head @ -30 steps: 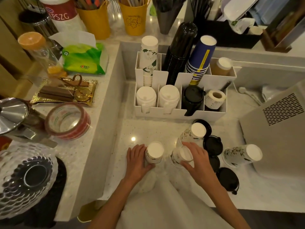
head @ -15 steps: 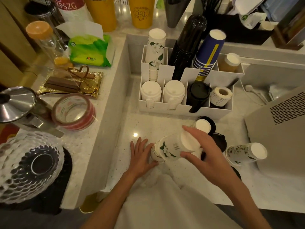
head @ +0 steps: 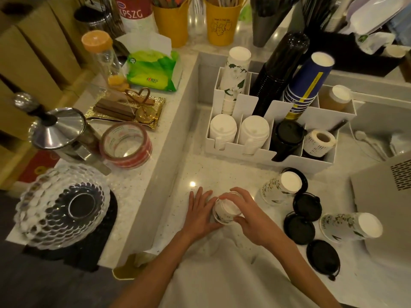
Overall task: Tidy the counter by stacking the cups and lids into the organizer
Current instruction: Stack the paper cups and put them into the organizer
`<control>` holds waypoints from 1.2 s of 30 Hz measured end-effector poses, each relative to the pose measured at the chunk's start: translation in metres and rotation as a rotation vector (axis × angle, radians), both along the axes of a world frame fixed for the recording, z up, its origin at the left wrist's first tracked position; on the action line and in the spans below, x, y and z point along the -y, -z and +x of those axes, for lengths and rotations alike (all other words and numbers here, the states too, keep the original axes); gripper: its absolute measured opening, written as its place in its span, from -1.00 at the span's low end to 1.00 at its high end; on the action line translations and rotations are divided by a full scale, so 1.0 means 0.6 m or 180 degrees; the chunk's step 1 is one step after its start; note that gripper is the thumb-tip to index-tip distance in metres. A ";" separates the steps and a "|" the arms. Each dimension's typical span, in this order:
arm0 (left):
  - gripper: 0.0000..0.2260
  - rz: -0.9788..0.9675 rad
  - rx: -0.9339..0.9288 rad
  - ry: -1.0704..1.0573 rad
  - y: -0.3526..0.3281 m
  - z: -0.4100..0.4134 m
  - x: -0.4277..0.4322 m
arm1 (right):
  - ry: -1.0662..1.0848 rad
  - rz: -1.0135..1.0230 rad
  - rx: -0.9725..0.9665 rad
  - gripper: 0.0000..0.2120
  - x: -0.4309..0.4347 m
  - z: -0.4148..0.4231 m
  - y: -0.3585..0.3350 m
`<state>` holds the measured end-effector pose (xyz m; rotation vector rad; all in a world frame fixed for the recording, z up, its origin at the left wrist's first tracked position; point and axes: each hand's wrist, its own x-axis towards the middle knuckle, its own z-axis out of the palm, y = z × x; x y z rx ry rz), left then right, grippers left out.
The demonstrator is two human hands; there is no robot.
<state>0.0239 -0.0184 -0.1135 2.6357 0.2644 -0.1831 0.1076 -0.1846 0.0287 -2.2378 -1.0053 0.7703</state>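
Now, cup in hand: a floral paper cup (head: 227, 210) stands upside down on the counter (head: 222, 172) at about 6 o'clock, base up; whether another cup sits nested under it, you cannot tell.
Left hand (head: 200, 213): lies at the cup's 9 o'clock, palm down, fingers spread and steadying its side rather than closing on it.
Right hand (head: 251, 215): comes over from 3 o'clock, fingertips curled and pressed on the cup's upturned base and rim, pinching it.
Loose cups: one inverted cup (head: 281, 187) at 2 o'clock, standing on a black lid; another cup lying on its side (head: 350, 226) at 3 o'clock.
Loose lids: black lids (head: 307, 206) scattered between those cups, touching or overlapping each other.
Organizer (head: 255, 156): white, at 12 o'clock, well apart from your hands; its floral stack (head: 234, 76) leans in the rear left slot.
Risk, crushing: squeeze the thin paper wall too hard and it will likely buckle, so it won't nest.
Risk, toppling: seat a cup off-centre on that leaning stack and it may tip out.
Risk, sweep: reaching across could knock the side-lying cup rolling.
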 end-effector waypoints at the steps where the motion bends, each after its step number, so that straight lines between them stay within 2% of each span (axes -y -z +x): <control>1: -0.16 0.0017 0.0001 -0.0004 0.001 0.000 0.000 | -0.0029 0.0024 -0.0057 -0.31 0.000 0.002 0.001; 6: -0.15 -0.0034 -0.0072 -0.0045 0.000 0.001 0.002 | -0.0037 0.0053 -0.0091 -0.26 0.001 0.007 0.011; 10: -0.05 -0.0534 -0.0083 -0.0056 -0.006 0.005 0.009 | 0.0025 0.0111 -0.0158 -0.23 0.001 0.003 0.015; 13: -0.07 -0.1024 0.0047 -0.0138 -0.010 0.010 0.013 | -0.0018 0.0148 -0.0237 -0.19 0.008 0.001 0.010; 16: -0.08 -0.1027 0.0072 -0.0151 -0.009 0.011 0.007 | 0.0061 0.0252 -0.0421 -0.06 0.026 0.006 -0.004; 17: -0.07 -0.1023 0.0081 -0.0141 -0.008 0.010 0.005 | 0.0298 0.0418 -0.0312 -0.04 0.035 0.012 -0.008; 19: -0.09 -0.1025 0.0121 -0.0091 -0.008 0.010 0.004 | 0.1029 0.0620 0.0361 -0.09 0.052 0.032 -0.015; 21: -0.10 -0.1019 0.0171 -0.0065 -0.012 0.012 0.005 | 0.1774 0.0372 0.1177 -0.27 0.069 0.066 -0.009; 23: -0.10 -0.0988 0.0210 -0.0052 -0.016 0.015 0.006 | 0.2073 -0.0206 0.1593 -0.35 0.083 0.100 0.009; 25: -0.10 -0.0966 0.0224 -0.0017 -0.019 0.017 0.007 | 0.2196 -0.0549 0.1287 -0.30 0.090 0.122 0.030; 26: -0.10 -0.0961 0.0227 -0.0008 -0.020 0.018 0.007 | 0.2322 -0.0478 0.0965 -0.30 0.089 0.127 0.036; 28: -0.11 -0.0956 0.0218 -0.0011 -0.022 0.018 0.006 | 0.2504 -0.0139 0.0516 -0.32 0.088 0.131 0.045; 31: -0.11 -0.0945 0.0180 -0.0027 -0.023 0.015 0.008 | 0.2570 0.0306 0.0381 -0.33 0.091 0.129 0.028; 34: -0.11 -0.0953 0.0175 -0.0052 -0.023 0.013 0.010 | 0.2698 0.1194 -0.0134 -0.33 0.094 0.117 -0.029; 36: -0.11 -0.0963 0.0182 -0.0064 -0.022 0.013 0.010 | 0.2762 0.1488 -0.0401 -0.32 0.091 0.108 -0.079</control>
